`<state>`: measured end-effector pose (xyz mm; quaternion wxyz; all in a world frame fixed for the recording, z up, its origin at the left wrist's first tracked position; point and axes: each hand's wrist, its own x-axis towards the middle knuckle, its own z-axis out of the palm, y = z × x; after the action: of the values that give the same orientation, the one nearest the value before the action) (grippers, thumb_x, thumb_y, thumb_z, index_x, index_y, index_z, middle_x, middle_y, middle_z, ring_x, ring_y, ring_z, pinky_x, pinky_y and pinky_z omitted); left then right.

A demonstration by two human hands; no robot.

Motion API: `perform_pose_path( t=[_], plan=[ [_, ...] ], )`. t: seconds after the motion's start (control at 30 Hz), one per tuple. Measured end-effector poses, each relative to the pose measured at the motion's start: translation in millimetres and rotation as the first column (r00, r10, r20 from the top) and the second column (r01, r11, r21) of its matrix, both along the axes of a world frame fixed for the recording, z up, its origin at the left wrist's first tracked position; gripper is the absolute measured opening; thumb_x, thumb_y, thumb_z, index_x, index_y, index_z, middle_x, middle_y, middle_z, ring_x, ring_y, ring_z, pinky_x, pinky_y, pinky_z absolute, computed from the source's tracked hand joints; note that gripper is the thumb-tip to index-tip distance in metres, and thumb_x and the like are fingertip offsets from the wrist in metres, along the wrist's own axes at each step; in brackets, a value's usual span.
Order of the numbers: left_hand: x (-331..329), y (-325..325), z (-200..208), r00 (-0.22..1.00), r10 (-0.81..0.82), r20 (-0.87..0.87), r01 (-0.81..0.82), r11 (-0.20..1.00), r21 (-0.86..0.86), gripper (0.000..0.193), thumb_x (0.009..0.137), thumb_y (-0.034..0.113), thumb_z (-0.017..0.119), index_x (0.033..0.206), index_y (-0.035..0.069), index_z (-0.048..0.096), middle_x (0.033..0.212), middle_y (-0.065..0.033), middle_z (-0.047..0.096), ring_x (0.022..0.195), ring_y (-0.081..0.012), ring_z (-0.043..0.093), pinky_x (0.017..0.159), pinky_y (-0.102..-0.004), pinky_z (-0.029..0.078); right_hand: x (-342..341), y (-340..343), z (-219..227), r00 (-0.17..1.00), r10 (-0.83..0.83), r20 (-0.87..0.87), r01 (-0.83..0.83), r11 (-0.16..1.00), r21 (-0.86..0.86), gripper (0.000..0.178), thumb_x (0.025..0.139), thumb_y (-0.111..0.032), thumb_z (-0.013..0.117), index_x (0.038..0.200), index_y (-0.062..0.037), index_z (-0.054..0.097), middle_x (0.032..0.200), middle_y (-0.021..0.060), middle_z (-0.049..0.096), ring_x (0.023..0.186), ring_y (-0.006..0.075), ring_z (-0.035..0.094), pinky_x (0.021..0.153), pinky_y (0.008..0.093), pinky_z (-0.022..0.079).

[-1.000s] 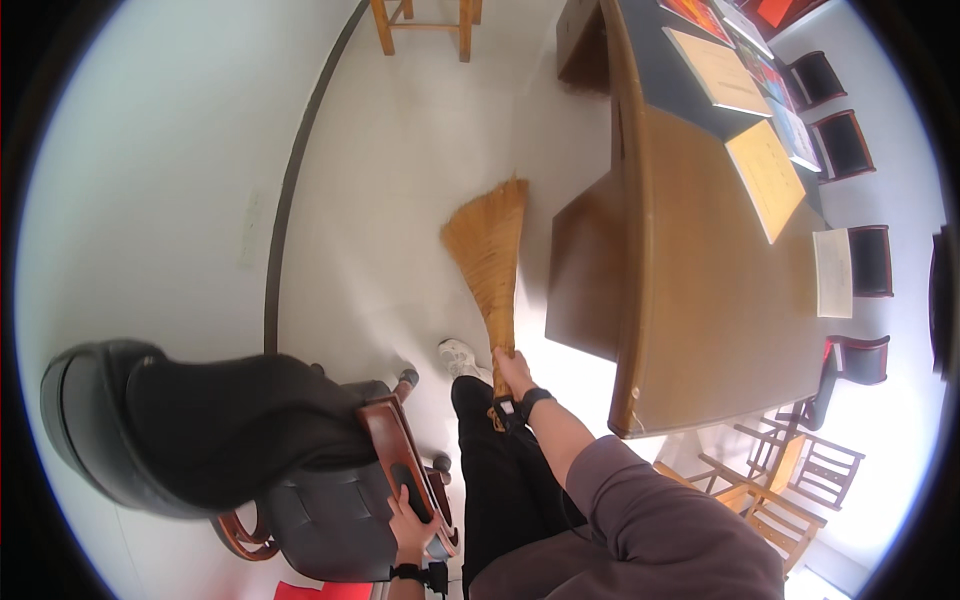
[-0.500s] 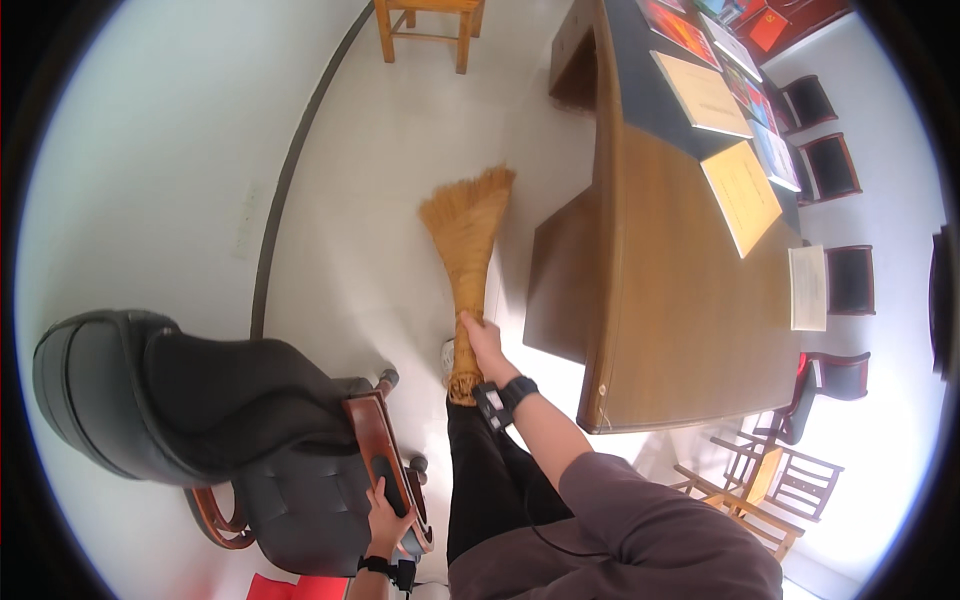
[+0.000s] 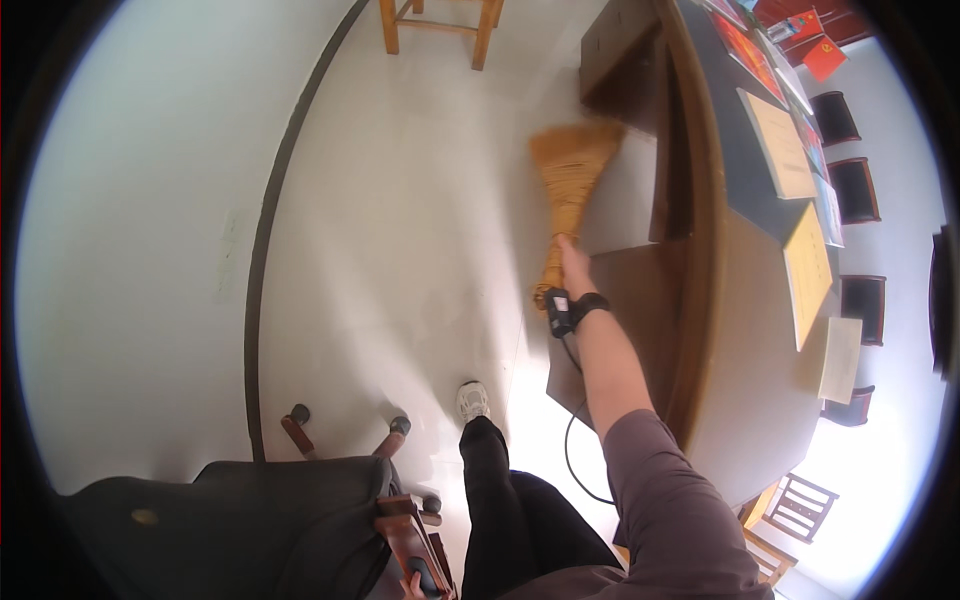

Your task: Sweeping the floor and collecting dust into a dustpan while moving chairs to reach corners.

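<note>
My right hand [image 3: 571, 265] is closed round the handle of a straw broom [image 3: 573, 185]. The broom's fanned bristles point away from me, by the opening under the desk, and look slightly blurred. At the lower edge, my left hand [image 3: 411, 586] shows only a few fingers, wrapped on the wooden armrest [image 3: 408, 535] of a black office chair [image 3: 240, 530]. The rest of that hand is cut off by the picture's edge.
A large wooden desk [image 3: 745, 400] with books and booklets [image 3: 775, 140] runs along the right. A wooden stool or chair [image 3: 440, 22] stands ahead, its top out of view. The wall [image 3: 150, 230] bounds the left. Dark chairs [image 3: 855, 190] line the far side.
My right hand has carried the broom forward and right, towards the space under the desk. The office chair and my left hand now sit lower in the picture. The view has shifted.
</note>
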<state>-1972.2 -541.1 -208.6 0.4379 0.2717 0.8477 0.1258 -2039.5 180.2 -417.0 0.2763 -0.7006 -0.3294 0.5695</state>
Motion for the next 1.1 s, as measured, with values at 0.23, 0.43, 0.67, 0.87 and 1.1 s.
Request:
perform_pose_path(
  t=[0.23, 0.43, 0.67, 0.87, 1.1],
  plan=[
    [-16, 3, -1, 0.979, 0.057, 0.197, -0.028, 0.989, -0.143, 0.086, 0.063, 0.048, 0.073, 0.127, 0.005, 0.037, 0.119, -0.0261, 0.042, 0.083, -0.041, 0.056, 0.065, -0.0459, 0.049, 48, 52, -20, 0.988, -0.137, -0.064, 0.124, 0.976, -0.179, 0.049, 0.079, -0.039, 0.064, 0.105, -0.0002, 0.051, 0.086, 0.0113, 0.057, 0.069, 0.0246, 0.058, 0.057, 0.0387, 0.049],
    [-21, 4, 7, 0.957, 0.119, 0.263, -0.043, 0.96, -0.276, 0.083, 0.065, 0.046, 0.073, 0.127, 0.005, 0.037, 0.123, -0.024, 0.039, 0.087, -0.0402, 0.055, 0.067, -0.0465, 0.049, 70, -4, -43, 0.95, -0.153, -0.273, 0.028, 0.91, -0.413, 0.05, 0.082, -0.058, 0.047, 0.093, -0.0093, 0.046, 0.077, 0.0108, 0.052, 0.063, 0.028, 0.054, 0.054, 0.0429, 0.049],
    [-10, -30, -25, 0.995, -0.028, 0.094, 0.048, 0.974, -0.22, 0.096, 0.055, 0.057, 0.072, 0.128, 0.01, 0.031, 0.116, -0.0263, 0.039, 0.087, -0.0444, 0.055, 0.06, -0.0498, 0.049, -8, -121, -51, 0.887, -0.267, -0.376, 0.032, 0.849, -0.528, 0.052, 0.083, -0.06, 0.039, 0.086, -0.0088, 0.048, 0.069, 0.0103, 0.052, 0.061, 0.0289, 0.054, 0.059, 0.0459, 0.048],
    [-23, 11, -8, 0.998, -0.049, 0.05, 0.054, 0.992, -0.116, 0.1, 0.052, 0.055, 0.076, 0.127, 0.011, 0.026, 0.112, -0.0264, 0.041, 0.083, -0.0451, 0.056, 0.056, -0.0516, 0.048, -26, -220, -3, 0.861, -0.314, -0.4, -0.016, 0.769, -0.639, 0.05, 0.084, -0.06, 0.042, 0.091, -0.0103, 0.046, 0.071, 0.0106, 0.052, 0.062, 0.0292, 0.055, 0.059, 0.0471, 0.049],
    [-29, 33, 3, 0.998, -0.053, -0.014, 0.052, 0.995, -0.08, 0.102, 0.054, 0.048, 0.077, 0.131, 0.009, 0.022, 0.114, -0.0248, 0.04, 0.087, -0.0441, 0.055, 0.065, -0.0486, 0.049, 23, -317, 20, 0.895, -0.185, -0.405, -0.149, 0.732, -0.665, 0.053, 0.085, -0.05, 0.05, 0.119, -0.0107, 0.038, 0.092, 0.0084, 0.053, 0.076, 0.0239, 0.055, 0.063, 0.0443, 0.05]
  ],
)
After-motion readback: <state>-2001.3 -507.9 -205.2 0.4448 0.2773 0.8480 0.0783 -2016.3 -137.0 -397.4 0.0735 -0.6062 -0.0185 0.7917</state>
